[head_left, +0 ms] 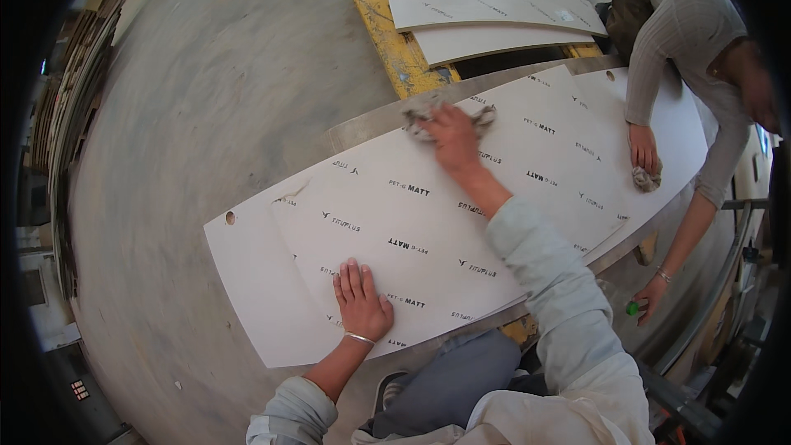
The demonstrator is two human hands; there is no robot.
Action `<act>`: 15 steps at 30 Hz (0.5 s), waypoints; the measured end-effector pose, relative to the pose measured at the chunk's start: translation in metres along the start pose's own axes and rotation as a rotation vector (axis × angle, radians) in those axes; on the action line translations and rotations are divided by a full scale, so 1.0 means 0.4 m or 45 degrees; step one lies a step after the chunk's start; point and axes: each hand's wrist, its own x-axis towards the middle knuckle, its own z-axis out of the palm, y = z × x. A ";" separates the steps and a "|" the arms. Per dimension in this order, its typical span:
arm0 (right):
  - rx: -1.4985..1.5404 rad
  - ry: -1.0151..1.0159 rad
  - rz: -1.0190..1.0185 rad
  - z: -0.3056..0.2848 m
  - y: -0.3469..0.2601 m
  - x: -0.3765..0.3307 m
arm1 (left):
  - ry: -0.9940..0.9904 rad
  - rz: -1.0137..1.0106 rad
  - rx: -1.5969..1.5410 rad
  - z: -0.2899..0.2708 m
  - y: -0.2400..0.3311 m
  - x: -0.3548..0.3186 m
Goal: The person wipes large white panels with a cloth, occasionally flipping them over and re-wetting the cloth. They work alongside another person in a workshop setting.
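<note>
A large white board (428,222) with a printed protective film lies in front of me, slanting up to the right. My left hand (362,305) rests flat on its near left part, fingers stretched out and holding nothing. Over the far edge, my right hand (453,140) presses a crumpled grey-white rag (424,107) against the board. Part of that rag is hidden under my fingers. A round hole (231,217) shows at the board's left end.
At the right a co-worker (700,41) leans over, one hand on a second rag (647,177), the other by a green-capped thing (633,308). More white boards (494,4) lie on a worn yellow frame (371,16) beyond. Stacked sheets (78,91) line the left.
</note>
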 end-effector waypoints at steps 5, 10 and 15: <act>0.244 -0.427 -0.188 0.126 -0.367 0.004 | -0.043 -0.001 -0.049 0.015 0.000 0.010; -0.203 -0.084 0.186 -0.144 0.131 0.081 | 0.008 -0.038 -0.088 0.001 0.004 -0.006; -0.085 -0.253 0.139 0.010 -0.065 0.029 | -0.003 -0.052 -0.097 0.006 -0.006 -0.014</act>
